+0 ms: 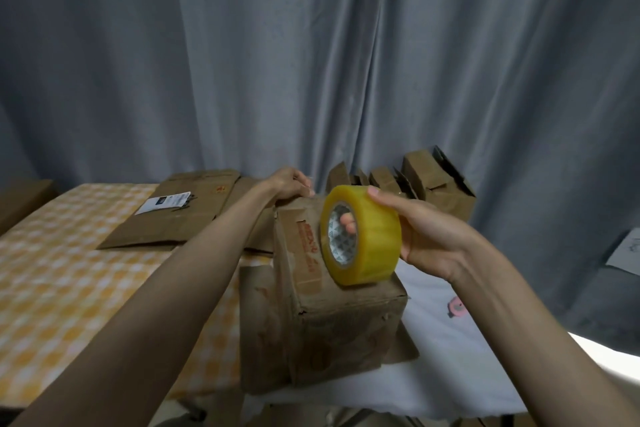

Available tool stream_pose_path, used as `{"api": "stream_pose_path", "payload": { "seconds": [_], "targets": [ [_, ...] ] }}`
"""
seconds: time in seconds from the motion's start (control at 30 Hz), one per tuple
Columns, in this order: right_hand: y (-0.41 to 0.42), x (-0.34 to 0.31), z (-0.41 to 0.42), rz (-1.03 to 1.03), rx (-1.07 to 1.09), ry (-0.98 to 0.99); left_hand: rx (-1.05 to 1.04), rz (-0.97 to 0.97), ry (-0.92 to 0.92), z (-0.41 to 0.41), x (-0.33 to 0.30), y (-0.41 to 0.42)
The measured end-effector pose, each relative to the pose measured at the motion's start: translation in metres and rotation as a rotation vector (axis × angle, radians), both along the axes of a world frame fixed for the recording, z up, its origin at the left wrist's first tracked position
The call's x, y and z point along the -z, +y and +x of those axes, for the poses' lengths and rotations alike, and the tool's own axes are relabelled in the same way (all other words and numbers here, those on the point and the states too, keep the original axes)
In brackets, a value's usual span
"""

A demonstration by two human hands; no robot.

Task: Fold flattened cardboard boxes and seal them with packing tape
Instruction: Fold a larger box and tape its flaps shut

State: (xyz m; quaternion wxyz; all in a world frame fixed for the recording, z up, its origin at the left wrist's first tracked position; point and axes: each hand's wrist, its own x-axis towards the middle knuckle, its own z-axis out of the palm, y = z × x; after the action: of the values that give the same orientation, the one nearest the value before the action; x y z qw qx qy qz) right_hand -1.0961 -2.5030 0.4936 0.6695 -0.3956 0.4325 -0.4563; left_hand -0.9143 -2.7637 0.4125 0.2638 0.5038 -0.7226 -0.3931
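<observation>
Two bare forearms reach in from the bottom corners toward a folded cardboard box (332,319) standing near the front edge of the table (62,281). Behind everything hangs a grey curtain (311,62), its folds falling to the table's far edge. On the table's left half lies a yellow checked cloth (52,305), on the right a white cloth (467,350). Flattened cardboard boxes (183,215) lie at the far left, one bearing a white label (162,203), well apart from the box. Several folded boxes (436,184) stand in a row against the curtain at the far right. Open cloth lies to the left of the box; the white cloth's front edge runs just beside its base.

At the box's far top edge the left hand (289,184) rests with fingers curled over the cardboard. Just above the box's top, the right hand (429,239) grips a yellow packing tape roll (362,236): thumb across the outer band, fingertips (348,222) hooked through the core. Its lower rim touches or nearly touches the box top; which one is unclear.
</observation>
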Motion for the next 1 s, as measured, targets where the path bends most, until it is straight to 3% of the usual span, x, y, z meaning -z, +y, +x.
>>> {"api": "stream_pose_path", "payload": {
  "seconds": [0.37,0.47,0.57,0.83,0.93,1.0],
  "targets": [
    [-0.005,-0.007,0.001,0.035,0.021,-0.040,0.100,0.014,-0.354,0.001,-0.012,0.011],
    [-0.005,-0.006,0.001,0.036,0.026,-0.044,0.122,-0.147,-0.279,0.004,-0.005,0.017],
    [-0.005,-0.006,0.002,0.038,0.035,-0.041,0.114,-0.308,-0.325,0.007,0.001,0.022],
    [-0.006,-0.009,0.000,0.003,0.066,0.050,-0.083,-0.122,-0.346,0.006,-0.002,0.025],
    [-0.004,-0.008,-0.002,-0.002,0.073,0.069,-0.196,-0.304,-0.170,0.004,0.000,0.023],
    [-0.002,-0.009,-0.004,-0.004,0.076,0.077,-0.147,-0.445,-0.068,0.002,-0.001,0.022]
  ]
}}
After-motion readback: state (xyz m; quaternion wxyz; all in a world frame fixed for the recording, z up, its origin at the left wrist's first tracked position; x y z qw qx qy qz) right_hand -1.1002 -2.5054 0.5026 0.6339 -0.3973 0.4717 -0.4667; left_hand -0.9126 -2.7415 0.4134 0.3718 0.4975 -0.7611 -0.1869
